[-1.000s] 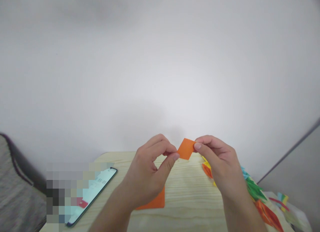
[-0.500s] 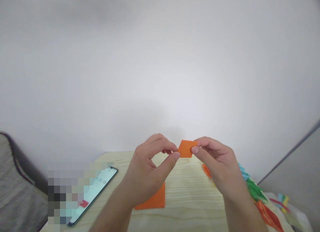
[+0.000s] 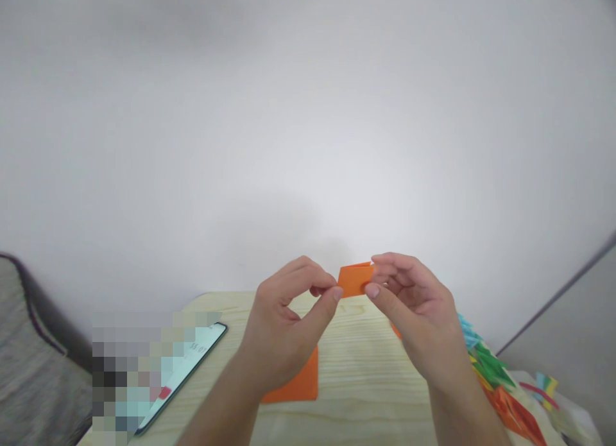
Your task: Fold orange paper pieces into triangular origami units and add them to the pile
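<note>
Above the table I hold a small folded piece of orange paper (image 3: 353, 280). Its layers stand slightly apart along the top edge. My left hand (image 3: 289, 324) is closed, pinching the paper's left end between thumb and fingertips. At the right end, my right hand (image 3: 416, 314) has its thumb tip against the lower corner. The fingers of that hand are spread away from the thumb, near the top corner. Another orange paper piece (image 3: 301, 385) lies flat on the table, partly hidden by my left hand and forearm.
A phone (image 3: 185, 372) showing a timer lies on the wooden table (image 3: 366, 369) at left, partly pixelated. Along the right edge are folded green paper pieces (image 3: 491, 367), blue ones (image 3: 468, 330) and orange ones (image 3: 517, 414). A white wall (image 3: 308, 144) rises behind the table.
My right fingers have spread from the thumb, loosening at the paper's right end. The paper has tilted and its top layers have parted. My left hand keeps its pinch.
</note>
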Tool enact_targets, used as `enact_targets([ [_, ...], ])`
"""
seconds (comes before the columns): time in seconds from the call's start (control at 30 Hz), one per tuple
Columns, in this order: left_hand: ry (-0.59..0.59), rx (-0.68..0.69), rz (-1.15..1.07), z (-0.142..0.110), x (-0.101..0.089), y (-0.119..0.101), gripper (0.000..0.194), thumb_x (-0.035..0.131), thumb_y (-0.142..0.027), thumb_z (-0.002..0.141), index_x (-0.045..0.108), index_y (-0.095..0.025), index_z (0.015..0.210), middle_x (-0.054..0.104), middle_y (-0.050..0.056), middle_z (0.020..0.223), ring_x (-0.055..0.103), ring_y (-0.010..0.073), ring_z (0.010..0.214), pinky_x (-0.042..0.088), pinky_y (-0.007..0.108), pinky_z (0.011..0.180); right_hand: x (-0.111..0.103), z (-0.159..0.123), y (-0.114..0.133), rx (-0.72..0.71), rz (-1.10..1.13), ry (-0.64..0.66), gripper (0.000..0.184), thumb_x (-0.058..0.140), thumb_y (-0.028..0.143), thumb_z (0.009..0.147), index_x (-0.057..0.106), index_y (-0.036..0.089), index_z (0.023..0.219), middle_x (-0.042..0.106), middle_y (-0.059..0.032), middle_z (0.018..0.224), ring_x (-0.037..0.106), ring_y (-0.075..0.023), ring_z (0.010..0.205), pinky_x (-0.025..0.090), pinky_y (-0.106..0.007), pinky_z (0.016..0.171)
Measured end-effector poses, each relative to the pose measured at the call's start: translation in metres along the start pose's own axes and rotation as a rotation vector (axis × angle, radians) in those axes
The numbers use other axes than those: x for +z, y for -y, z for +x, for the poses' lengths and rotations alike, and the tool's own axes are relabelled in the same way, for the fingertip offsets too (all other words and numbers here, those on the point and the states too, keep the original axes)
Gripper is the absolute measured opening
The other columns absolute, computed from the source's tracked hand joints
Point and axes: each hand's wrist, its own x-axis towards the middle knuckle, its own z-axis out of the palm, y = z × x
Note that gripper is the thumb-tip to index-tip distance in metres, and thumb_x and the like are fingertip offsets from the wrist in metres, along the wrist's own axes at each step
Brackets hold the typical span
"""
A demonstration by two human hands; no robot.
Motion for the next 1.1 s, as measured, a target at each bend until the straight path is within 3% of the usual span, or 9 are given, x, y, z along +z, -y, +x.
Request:
enact_targets([
  [0.1, -0.004, 0.000, 0.017, 0.000, -0.001, 0.002, 0.013, 0.066, -0.014, 0.095, 0.067, -0.021, 0.083, 0.063, 0.001, 0.083, 0.059, 0.0151, 0.080, 0.048, 0.032, 0.074, 0.001, -0.001, 0.000, -0.067, -0.001, -0.048, 0.032, 0.078, 0.026, 0.091, 0.069, 0.030, 0.121, 0.074, -0.0062, 0.110, 0.070, -0.0232, 0.100, 0.057, -0.043, 0.091],
  [0.23, -0.027, 0.009, 0.044, 0.000, 0.000, 0.004, 0.013, 0.068, -0.015, 0.094, 0.068, -0.020, 0.082, 0.064, 0.001, 0.082, 0.060, 0.0156, 0.079, 0.048, 0.032, 0.073, 0.000, -0.002, 0.004, -0.073, -0.048, -0.018, 0.025, 0.076, 0.024, 0.092, 0.073, 0.031, 0.115, 0.072, -0.0066, 0.115, 0.070, -0.0235, 0.099, 0.058, -0.045, 0.091],
  [0.33, -0.056, 0.028, 0.069, 0.000, 0.002, 0.004, 0.011, 0.069, -0.014, 0.093, 0.070, -0.021, 0.084, 0.065, 0.001, 0.083, 0.060, 0.0153, 0.080, 0.048, 0.032, 0.073, 0.001, -0.002, 0.004, -0.167, -0.094, -0.020, 0.015, 0.076, 0.023, 0.091, 0.077, 0.030, 0.104, 0.068, -0.0070, 0.118, 0.067, -0.0259, 0.109, 0.056, -0.044, 0.090],
  [0.53, -0.032, 0.030, 0.079, 0.001, 0.001, 0.002, 0.009, 0.069, -0.014, 0.093, 0.070, -0.020, 0.087, 0.065, 0.002, 0.085, 0.061, 0.0151, 0.082, 0.050, 0.031, 0.075, 0.001, -0.003, 0.003, -0.202, -0.250, -0.063, 0.011, 0.077, 0.026, 0.091, 0.079, 0.032, 0.100, 0.059, -0.0035, 0.094, 0.061, -0.0213, 0.091, 0.051, -0.038, 0.078],
  [0.87, 0.066, -0.051, 0.120, -0.007, -0.003, -0.009, 0.008, 0.067, -0.020, 0.095, 0.072, -0.022, 0.089, 0.066, 0.002, 0.085, 0.062, 0.0163, 0.083, 0.049, 0.032, 0.077, 0.006, -0.007, 0.020, -0.241, -0.385, 0.132, 0.010, 0.068, 0.023, 0.097, 0.077, 0.027, 0.099, 0.074, -0.0043, 0.101, 0.068, -0.0228, 0.097, 0.054, -0.039, 0.087],
  [0.97, 0.005, -0.112, 0.148, -0.023, -0.001, -0.010, 0.007, 0.068, -0.019, 0.094, 0.071, -0.024, 0.096, 0.065, 0.000, 0.085, 0.060, 0.0161, 0.084, 0.047, 0.032, 0.080, 0.006, -0.009, 0.021, -0.258, -0.444, 0.136, 0.013, 0.066, 0.021, 0.098, 0.077, 0.028, 0.099, 0.076, -0.0034, 0.099, 0.069, -0.0225, 0.095, 0.054, -0.039, 0.087],
  [1.1, -0.204, -0.182, 0.138, -0.062, 0.006, -0.004, 0.024, 0.064, -0.017, 0.097, 0.066, -0.028, 0.118, 0.064, 0.000, 0.095, 0.058, 0.0167, 0.091, 0.047, 0.034, 0.087, 0.006, -0.025, 0.006, -0.300, -0.602, 0.200, 0.018, 0.065, 0.016, 0.096, 0.077, 0.028, 0.101, 0.076, -0.0042, 0.101, 0.068, -0.0236, 0.096, 0.052, -0.040, 0.088],
])
